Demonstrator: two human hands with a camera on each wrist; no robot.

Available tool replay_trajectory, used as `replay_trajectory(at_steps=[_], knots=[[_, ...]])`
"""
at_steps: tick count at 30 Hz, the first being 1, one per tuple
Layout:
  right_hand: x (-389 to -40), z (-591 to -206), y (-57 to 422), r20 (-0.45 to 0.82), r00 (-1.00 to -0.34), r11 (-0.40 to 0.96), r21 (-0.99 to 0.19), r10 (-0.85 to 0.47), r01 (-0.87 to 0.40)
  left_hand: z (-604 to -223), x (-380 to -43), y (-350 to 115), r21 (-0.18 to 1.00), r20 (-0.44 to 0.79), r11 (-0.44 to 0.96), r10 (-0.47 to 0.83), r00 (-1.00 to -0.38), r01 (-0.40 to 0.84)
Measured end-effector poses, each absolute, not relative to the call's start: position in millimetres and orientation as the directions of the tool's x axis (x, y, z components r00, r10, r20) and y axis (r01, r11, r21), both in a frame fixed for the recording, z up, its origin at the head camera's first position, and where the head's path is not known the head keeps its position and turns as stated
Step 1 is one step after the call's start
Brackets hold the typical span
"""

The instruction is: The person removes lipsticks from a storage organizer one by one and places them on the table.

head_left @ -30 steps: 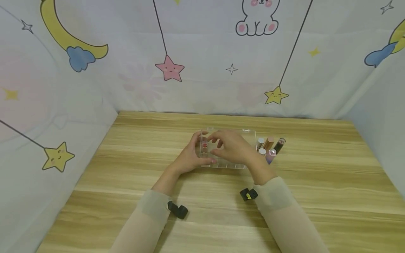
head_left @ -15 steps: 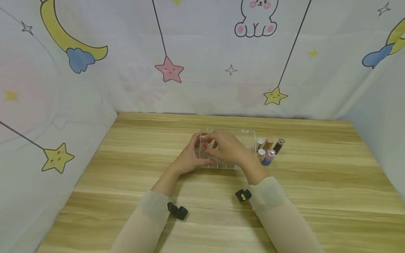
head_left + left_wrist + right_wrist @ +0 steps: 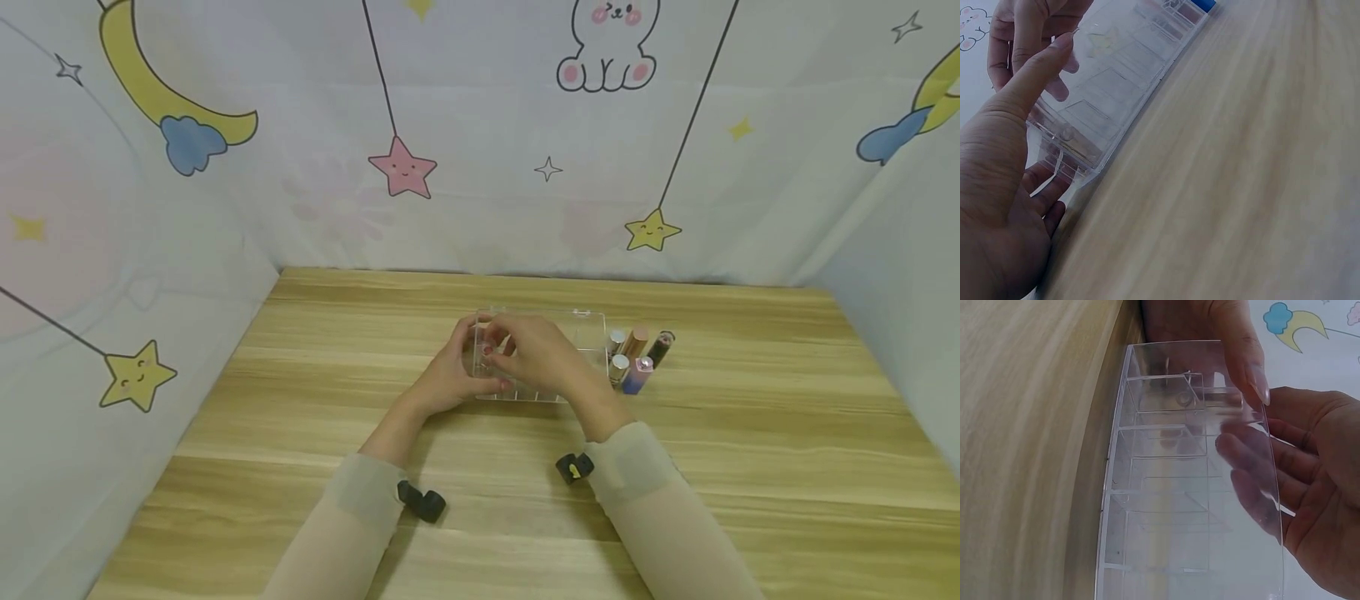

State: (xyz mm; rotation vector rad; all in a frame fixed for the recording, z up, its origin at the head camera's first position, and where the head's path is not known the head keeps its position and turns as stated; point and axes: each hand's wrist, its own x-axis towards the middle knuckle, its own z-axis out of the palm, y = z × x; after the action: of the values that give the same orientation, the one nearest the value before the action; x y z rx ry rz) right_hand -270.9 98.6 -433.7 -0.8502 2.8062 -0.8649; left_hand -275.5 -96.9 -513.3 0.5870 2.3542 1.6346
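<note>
A clear plastic organizer box (image 3: 588,333) with divided compartments stands on the table. My left hand (image 3: 448,377) grips its left end, thumb on the near side and fingers round the end. Over that same end, my right hand (image 3: 540,352) reaches in from above and pinches a small clear lipstick tube (image 3: 487,351) with a red spot on top. Through the wall in the right wrist view, the curled fingers of the right hand (image 3: 1319,469) show beside the tube (image 3: 1222,399). The tube's lower part is blurred by the plastic.
Just right of the box stand several lipsticks: silver-capped ones (image 3: 618,367), a rose-gold one (image 3: 637,342), a dark one (image 3: 662,348) and a pink-to-blue one (image 3: 639,375). The wooden table (image 3: 750,467) meets a patterned curtain (image 3: 480,225) at the back.
My right hand has moved left and its fingers have closed on the lipstick tube, which has shifted slightly. My left hand keeps its grip on the box.
</note>
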Motion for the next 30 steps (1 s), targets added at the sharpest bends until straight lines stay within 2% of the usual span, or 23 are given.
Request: replay_trajectory(at_steps=[30], knots=[[-265.2,-423.0,105.4,0.127,-0.853,0.694,-0.528,-0.506,-0.49,-513.5,-275.0,-96.1,0.923,0.05,0.325,0.426,-0.903,0.204]])
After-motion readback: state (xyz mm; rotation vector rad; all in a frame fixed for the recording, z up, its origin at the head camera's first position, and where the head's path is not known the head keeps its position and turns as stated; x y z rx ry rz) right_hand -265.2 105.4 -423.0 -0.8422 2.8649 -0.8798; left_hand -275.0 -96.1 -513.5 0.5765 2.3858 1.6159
